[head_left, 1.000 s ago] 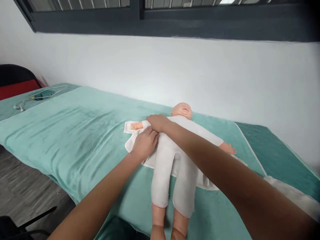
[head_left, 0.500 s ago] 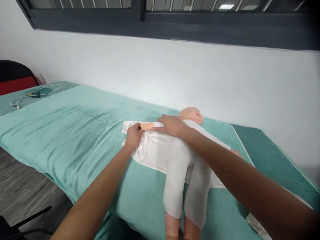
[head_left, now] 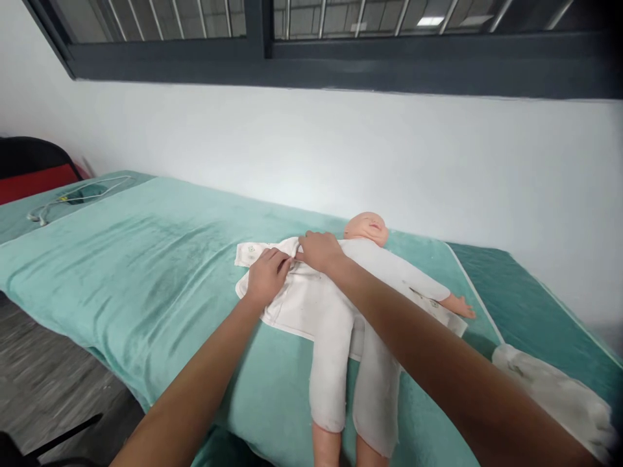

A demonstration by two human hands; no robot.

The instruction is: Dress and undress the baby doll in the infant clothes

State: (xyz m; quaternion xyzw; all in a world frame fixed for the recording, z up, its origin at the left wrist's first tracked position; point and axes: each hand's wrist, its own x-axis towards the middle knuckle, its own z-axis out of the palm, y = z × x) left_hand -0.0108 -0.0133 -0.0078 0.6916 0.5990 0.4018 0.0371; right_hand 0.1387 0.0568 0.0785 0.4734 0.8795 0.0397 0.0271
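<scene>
A baby doll (head_left: pixel 366 228) with a white body lies on its back, head toward the wall, on top of a spread white garment (head_left: pixel 296 305). My left hand (head_left: pixel 268 275) pinches the garment's cloth near the sleeve at the doll's arm on the left. Close beside it, my right hand (head_left: pixel 321 250) is closed around that arm and the cloth near its end. The doll's hand there is mostly hidden by cloth and fingers. Its other arm (head_left: pixel 418 279) stretches out to the right, over part of the garment.
A green cover (head_left: pixel 160 259) lies over the bed. Folded white cloth (head_left: pixel 549 389) rests at the right, partly behind my right forearm. A white cable (head_left: pixel 43 211) lies at the far left near a red and black chair (head_left: pixel 39 181). The wall stands behind.
The doll's hand on the left, bare before, is now mostly covered by the sleeve cloth. My hands have come closer together. The view has shifted, showing more of the white cloth at right.
</scene>
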